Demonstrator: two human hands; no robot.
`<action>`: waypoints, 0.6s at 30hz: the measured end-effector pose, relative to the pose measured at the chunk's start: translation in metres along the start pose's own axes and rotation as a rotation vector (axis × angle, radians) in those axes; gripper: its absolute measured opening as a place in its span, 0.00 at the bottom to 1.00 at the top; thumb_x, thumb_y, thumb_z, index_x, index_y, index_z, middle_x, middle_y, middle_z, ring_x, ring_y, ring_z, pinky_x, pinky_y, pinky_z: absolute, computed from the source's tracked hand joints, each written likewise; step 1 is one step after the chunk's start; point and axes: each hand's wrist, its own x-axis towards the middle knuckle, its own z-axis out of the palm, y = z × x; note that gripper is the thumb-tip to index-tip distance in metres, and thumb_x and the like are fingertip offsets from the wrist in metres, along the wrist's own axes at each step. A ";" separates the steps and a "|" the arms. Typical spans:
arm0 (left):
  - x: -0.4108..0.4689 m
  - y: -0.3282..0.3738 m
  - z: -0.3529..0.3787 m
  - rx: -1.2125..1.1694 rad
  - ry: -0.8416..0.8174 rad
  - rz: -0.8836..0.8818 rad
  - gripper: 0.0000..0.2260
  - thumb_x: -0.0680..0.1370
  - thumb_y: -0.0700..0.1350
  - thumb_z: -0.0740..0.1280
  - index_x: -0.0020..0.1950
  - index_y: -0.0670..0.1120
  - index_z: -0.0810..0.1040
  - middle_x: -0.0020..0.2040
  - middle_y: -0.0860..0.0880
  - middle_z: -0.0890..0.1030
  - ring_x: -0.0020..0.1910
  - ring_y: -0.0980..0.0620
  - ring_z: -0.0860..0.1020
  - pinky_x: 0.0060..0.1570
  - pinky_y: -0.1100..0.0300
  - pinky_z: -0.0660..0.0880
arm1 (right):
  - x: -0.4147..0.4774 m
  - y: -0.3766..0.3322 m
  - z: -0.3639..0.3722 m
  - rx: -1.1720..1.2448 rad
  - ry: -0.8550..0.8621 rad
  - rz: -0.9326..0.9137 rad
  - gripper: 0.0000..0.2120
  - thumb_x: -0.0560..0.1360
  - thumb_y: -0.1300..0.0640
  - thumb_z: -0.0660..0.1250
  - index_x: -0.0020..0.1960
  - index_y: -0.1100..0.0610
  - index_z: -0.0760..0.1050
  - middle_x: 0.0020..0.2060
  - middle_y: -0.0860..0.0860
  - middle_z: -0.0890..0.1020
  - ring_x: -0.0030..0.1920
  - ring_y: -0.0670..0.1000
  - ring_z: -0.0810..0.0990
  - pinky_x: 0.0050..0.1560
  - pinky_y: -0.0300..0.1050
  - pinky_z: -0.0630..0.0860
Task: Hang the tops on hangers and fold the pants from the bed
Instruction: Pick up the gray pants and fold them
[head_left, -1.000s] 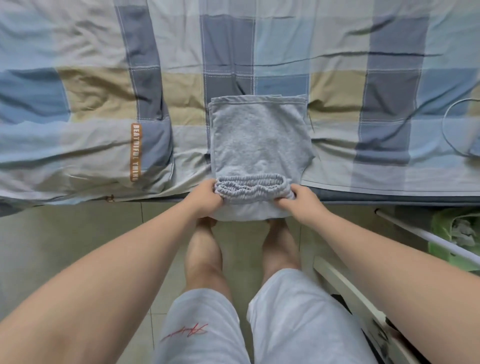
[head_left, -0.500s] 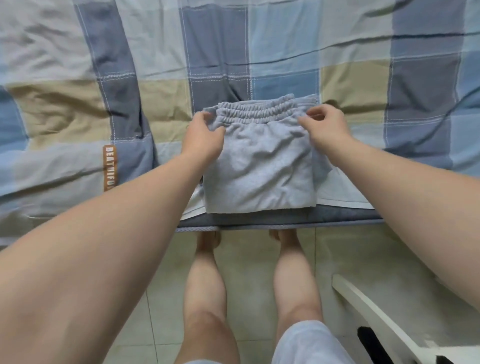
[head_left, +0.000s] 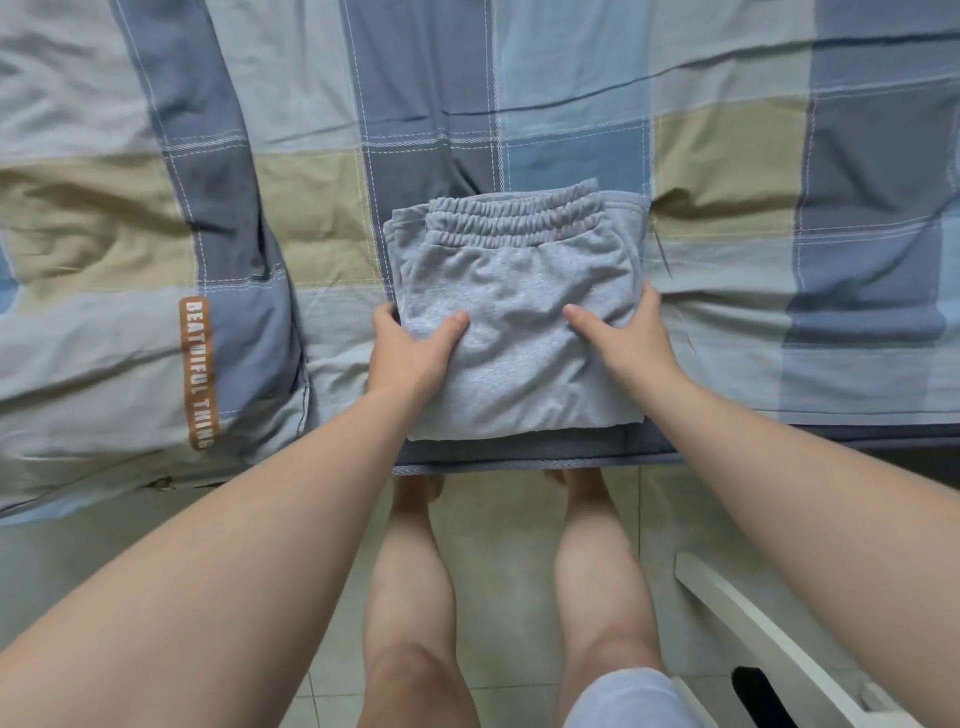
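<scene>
Grey pants (head_left: 514, 291) lie folded into a compact square at the near edge of the bed (head_left: 727, 208), elastic waistband on top at the far side. My left hand (head_left: 410, 348) grips the square's left edge, thumb on top and fingers tucked under the fabric. On the right edge my right hand (head_left: 628, 338) does the same, thumb lying across the top. No tops or hangers are in view.
The bed is covered by a wrinkled blue, grey and tan checked sheet with an orange label (head_left: 198, 371) at the left. A white frame (head_left: 769, 639) stands on the tiled floor at the lower right. My bare legs are below the bed edge.
The waistband half was folded away from me over the pants. Both hands then slid back from the waistband to the sides of the folded square.
</scene>
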 end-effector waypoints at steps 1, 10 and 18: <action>-0.001 -0.001 -0.001 0.033 -0.017 -0.012 0.38 0.70 0.66 0.73 0.73 0.50 0.62 0.60 0.54 0.74 0.61 0.47 0.76 0.62 0.50 0.72 | 0.001 0.000 0.001 0.017 -0.017 0.007 0.42 0.68 0.40 0.77 0.73 0.52 0.61 0.66 0.48 0.75 0.68 0.54 0.74 0.70 0.56 0.70; -0.031 0.000 -0.032 0.083 -0.249 -0.053 0.25 0.76 0.57 0.73 0.67 0.44 0.75 0.61 0.47 0.81 0.56 0.46 0.81 0.57 0.49 0.79 | -0.029 -0.003 -0.022 0.064 -0.248 0.084 0.19 0.73 0.54 0.77 0.61 0.52 0.77 0.53 0.48 0.84 0.50 0.48 0.83 0.45 0.42 0.78; -0.108 0.030 -0.078 0.348 -0.405 -0.121 0.24 0.77 0.57 0.72 0.62 0.39 0.76 0.58 0.42 0.81 0.51 0.43 0.81 0.49 0.52 0.79 | -0.131 -0.035 -0.058 -0.004 -0.257 0.304 0.26 0.70 0.49 0.77 0.63 0.59 0.76 0.53 0.56 0.83 0.49 0.57 0.83 0.52 0.50 0.81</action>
